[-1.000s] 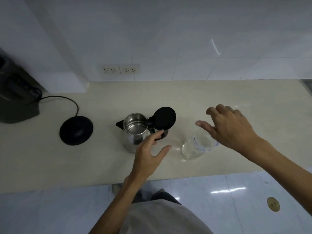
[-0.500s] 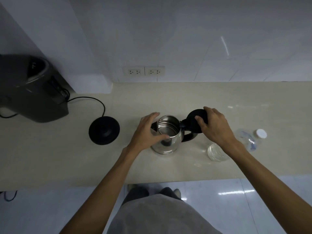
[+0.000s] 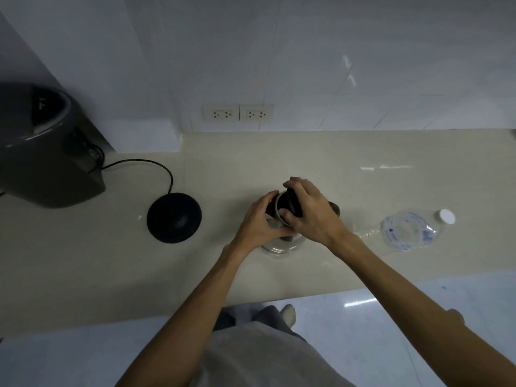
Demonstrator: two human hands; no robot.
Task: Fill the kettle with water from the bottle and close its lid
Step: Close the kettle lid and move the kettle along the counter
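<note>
A steel kettle (image 3: 280, 246) stands on the beige counter, mostly hidden under both hands. My left hand (image 3: 258, 220) wraps the kettle's left side near the rim. My right hand (image 3: 310, 212) presses on the black lid (image 3: 291, 203), which is tilted partway down over the opening. A clear plastic bottle (image 3: 405, 229) lies on its side to the right, white cap (image 3: 446, 216) on, apart from both hands.
The round black kettle base (image 3: 174, 217) with its cord sits left of the kettle. A dark grey appliance (image 3: 44, 152) stands at the far left. Two wall sockets (image 3: 238, 113) are behind. The counter's front edge (image 3: 167, 314) runs below my forearms.
My right hand has swung the lid from upright down over the kettle's opening. My left hand has closed around the kettle body. The view has shifted, and the bottle now shows further right.
</note>
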